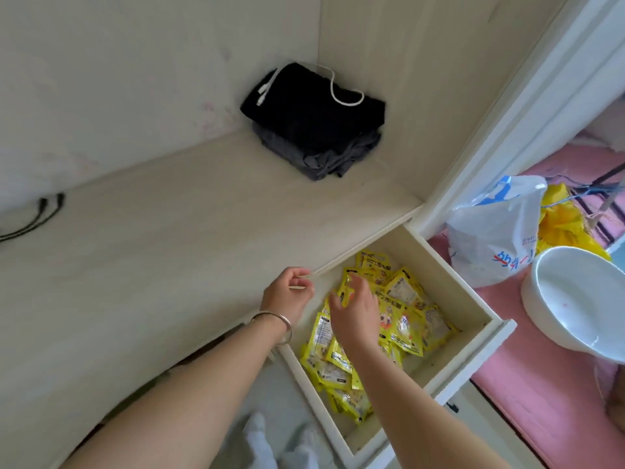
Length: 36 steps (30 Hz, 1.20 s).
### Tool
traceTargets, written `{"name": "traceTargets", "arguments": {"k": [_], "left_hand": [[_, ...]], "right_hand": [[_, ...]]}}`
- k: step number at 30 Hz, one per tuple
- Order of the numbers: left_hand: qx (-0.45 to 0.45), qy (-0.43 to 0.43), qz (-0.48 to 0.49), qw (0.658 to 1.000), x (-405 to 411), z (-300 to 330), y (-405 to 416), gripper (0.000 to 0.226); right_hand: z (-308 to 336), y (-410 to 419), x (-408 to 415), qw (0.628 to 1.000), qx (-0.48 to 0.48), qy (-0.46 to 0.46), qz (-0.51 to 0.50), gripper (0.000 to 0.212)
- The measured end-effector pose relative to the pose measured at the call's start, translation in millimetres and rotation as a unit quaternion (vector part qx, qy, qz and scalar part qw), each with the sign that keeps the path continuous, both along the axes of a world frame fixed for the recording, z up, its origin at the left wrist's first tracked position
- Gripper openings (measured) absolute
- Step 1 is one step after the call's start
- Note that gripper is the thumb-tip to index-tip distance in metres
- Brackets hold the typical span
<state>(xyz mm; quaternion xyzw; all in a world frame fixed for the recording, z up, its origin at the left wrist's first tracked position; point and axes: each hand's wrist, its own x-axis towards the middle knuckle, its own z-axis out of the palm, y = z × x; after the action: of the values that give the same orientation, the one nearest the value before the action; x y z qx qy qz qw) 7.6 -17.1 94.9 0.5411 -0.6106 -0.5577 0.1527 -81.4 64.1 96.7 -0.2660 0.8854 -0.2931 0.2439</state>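
Your right hand [355,309], fingers loosely spread, holding nothing, reaches over the yellow packets [406,319] heaped in the open drawer [449,289]. Your left hand [287,296] curls at the shelf [169,248] edge; can't tell if it holds anything.

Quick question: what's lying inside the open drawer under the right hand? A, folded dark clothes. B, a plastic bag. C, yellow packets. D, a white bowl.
C: the drawer is heaped with yellow packets, and the right hand hovers just over them. The dark clothes sit on the shelf above, back in the corner.
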Motion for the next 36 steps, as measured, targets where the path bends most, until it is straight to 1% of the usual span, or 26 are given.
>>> {"name": "traceTargets", "arguments": {"k": [4, 11, 18, 21, 24, 27, 30, 32, 33, 36], "left_hand": [[-0.038, -0.019, 0.068, 0.997, 76.4, 29.2, -11.0, 0.029], [-0.069, -0.022, 0.214, 0.974, 236.7, 54.5, -28.0, 0.036], [-0.07, -0.022, 0.33, 0.941, 403.6, 63.6, -13.2, 0.042], [-0.072, -0.029, 0.383, 0.921, 473.0, 65.2, -3.6, 0.042], [-0.07, -0.026, 0.442, 0.894, 533.5, 62.2, 11.6, 0.042], [-0.056, -0.027, 0.507, 0.86, 586.0, 54.9, 26.8, 0.042], [-0.028, -0.047, 0.571, 0.819, 628.3, 41.5, 36.9, 0.04], [0.0, -0.068, 0.615, 0.785, 651.8, 30.4, 42.5, 0.038], [0.021, -0.098, 0.631, 0.769, 662.4, 24.7, 45.8, 0.038], [0.098, -0.241, 0.641, 0.722, 686.6, 10.1, 57.4, 0.043]], "right_hand": [[15.1, -24.5, 62.2, 0.996, -0.019, -0.007, 0.088, 0.059], [39.7, -72.1, 208.1, 0.965, -0.052, -0.003, 0.259, 0.053], [49.0, -92.9, 359.5, 0.935, -0.046, -0.038, 0.35, 0.054], [53.6, -99.8, 432.3, 0.913, -0.046, -0.056, 0.401, 0.055], [54.2, -103.4, 498.7, 0.88, -0.036, -0.065, 0.469, 0.055], [49.6, -107.9, 552.7, 0.849, -0.01, -0.065, 0.525, 0.054], [40.8, -115.0, 594.6, 0.818, 0.015, -0.062, 0.572, 0.054], [33.6, -120.0, 616.5, 0.797, 0.029, -0.063, 0.6, 0.054], [29.7, -122.6, 625.9, 0.787, 0.037, -0.061, 0.612, 0.054], [18.7, -131.7, 649.6, 0.754, 0.063, -0.044, 0.653, 0.053]]}}
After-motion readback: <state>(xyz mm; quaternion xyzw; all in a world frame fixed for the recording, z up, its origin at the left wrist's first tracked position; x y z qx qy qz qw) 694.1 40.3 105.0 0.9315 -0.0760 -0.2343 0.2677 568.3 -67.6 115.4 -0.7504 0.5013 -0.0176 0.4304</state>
